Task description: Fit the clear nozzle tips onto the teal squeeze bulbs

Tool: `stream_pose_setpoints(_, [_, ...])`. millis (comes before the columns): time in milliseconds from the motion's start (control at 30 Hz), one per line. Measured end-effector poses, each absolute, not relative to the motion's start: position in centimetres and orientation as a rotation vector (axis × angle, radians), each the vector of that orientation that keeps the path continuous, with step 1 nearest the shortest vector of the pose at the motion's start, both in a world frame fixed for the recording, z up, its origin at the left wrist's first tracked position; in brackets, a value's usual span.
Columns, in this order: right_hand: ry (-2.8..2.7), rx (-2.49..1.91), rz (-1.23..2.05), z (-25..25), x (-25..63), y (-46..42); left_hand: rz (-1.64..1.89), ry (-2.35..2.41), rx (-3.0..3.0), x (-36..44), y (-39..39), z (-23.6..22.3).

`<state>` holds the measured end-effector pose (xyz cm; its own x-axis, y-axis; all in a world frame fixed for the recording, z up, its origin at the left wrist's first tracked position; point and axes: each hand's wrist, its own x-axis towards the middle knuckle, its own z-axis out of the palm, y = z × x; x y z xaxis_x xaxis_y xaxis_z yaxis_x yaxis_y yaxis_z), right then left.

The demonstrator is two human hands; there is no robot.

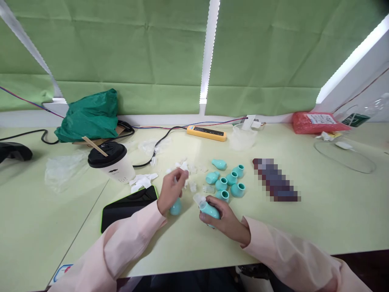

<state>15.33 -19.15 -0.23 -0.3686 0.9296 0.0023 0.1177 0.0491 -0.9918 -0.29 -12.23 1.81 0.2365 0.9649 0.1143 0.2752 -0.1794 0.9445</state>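
Observation:
My right hand is closed around a turquoise bulb-shaped piece, tilted, with a translucent plastic fitting at its upper left end. My left hand is raised over the table with its fingers curled together; whatever may be between the fingertips is hidden. Just below it stands another turquoise bulb, partly covered by the hand. Beyond my right hand, several turquoise hollow bulbs stand or lie in a group, some with round openings showing. A clear plastic fitting lies beside them, and small translucent pieces are scattered near my left fingertips.
Left of my hands are a black-screened phone, crumpled tissue and a lidded paper cup. A yellow power strip, green bag and red package lie at the back. A pixelated object is at right.

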Motion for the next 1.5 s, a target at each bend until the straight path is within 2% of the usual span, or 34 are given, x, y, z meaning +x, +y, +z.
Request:
stream_pose_setpoints(167, [-1.678,-1.048,1.215,-0.2,15.3,-19.4,0.656,0.918,2.183,0.7,-14.9,3.0])
stream_pose_setpoints(367, [-1.705,-0.963,1.326,0.4,15.4,-19.5,0.505,0.718,1.966,0.6,-14.9,3.5])
stream_pose_setpoints(600, [-1.519,-0.863,1.621,0.9,16.0,-19.1,0.729,0.929,2.154,0.5,-14.9,2.9])
stream_pose_setpoints(833, [-1.647,-0.88,1.616,0.7,15.8,-19.3,0.517,0.673,1.917,0.2,-14.5,3.5])
stream_pose_setpoints(1067, [-2.129,-0.805,1.221,1.3,16.1,-19.6,0.372,0.568,1.461,-0.3,-13.8,3.1])
stream_pose_setpoints(1200, [-2.279,-0.787,0.92,1.4,16.1,-19.4,0.582,0.565,1.106,-0.8,-12.8,3.2])
stream_pose_setpoints(1300, [-2.226,-0.881,0.769,1.0,16.1,-19.0,0.615,0.61,1.125,-0.7,-12.8,3.6])
stream_pose_setpoints(1500, [-2.286,-1.121,0.142,-1.0,15.7,-18.0,0.702,0.884,1.412,-0.4,-13.6,4.2])
